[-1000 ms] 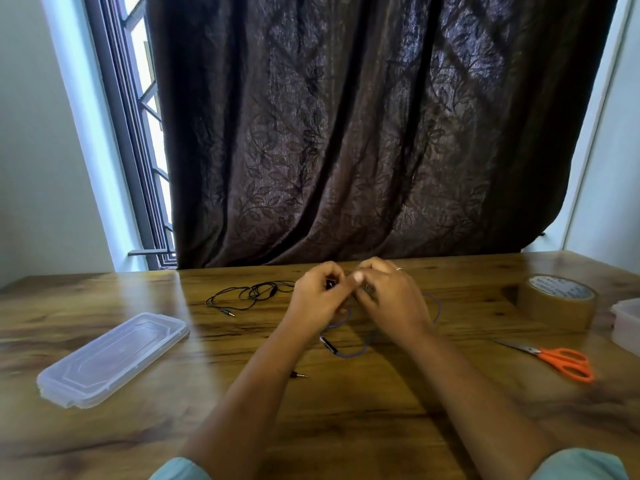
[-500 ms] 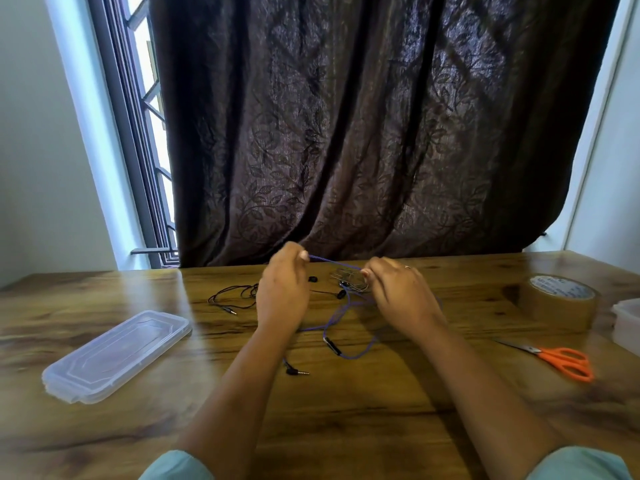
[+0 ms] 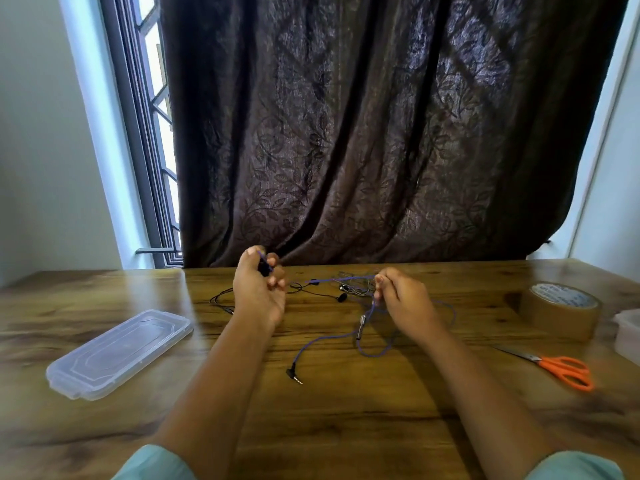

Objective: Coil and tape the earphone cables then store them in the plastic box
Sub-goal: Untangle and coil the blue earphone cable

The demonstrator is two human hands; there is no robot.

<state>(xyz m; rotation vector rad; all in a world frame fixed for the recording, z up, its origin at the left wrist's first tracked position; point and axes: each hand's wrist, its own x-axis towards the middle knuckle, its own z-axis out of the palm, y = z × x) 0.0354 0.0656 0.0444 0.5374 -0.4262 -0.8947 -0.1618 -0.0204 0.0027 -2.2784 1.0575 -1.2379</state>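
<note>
Head camera, nearest first: the jack plug point(image 3: 294, 374) of the purple earphone cable point(image 3: 325, 338) lay on the wooden table point(image 3: 346, 427), and from it the cable ran in loose bends up toward the hands. To the left sat a clear plastic lid point(image 3: 117, 351), flat on the wood. To the right lay the orange scissors point(image 3: 562, 371), and past them, at the frame's edge, a corner of the plastic box point(image 3: 628, 336), its inside hidden.

Further back, the left hand point(image 3: 258, 294) was raised with its fingers curled round the cable's earbud end. The right hand point(image 3: 405, 303) pinched the cable lower down, so a length stretched between them. Beside the right hand stood the brown tape roll point(image 3: 561, 313), uncut as far as could be seen. A black earphone cable point(image 3: 221, 299) and a thin grey tangle point(image 3: 356, 289) lay loose beyond the hands, before the dark curtain point(image 3: 381, 133).

By my reading the job was barely begun: no cable was coiled, none taped and none seen boxed. The purple one seemed only to be getting straightened for winding.
</note>
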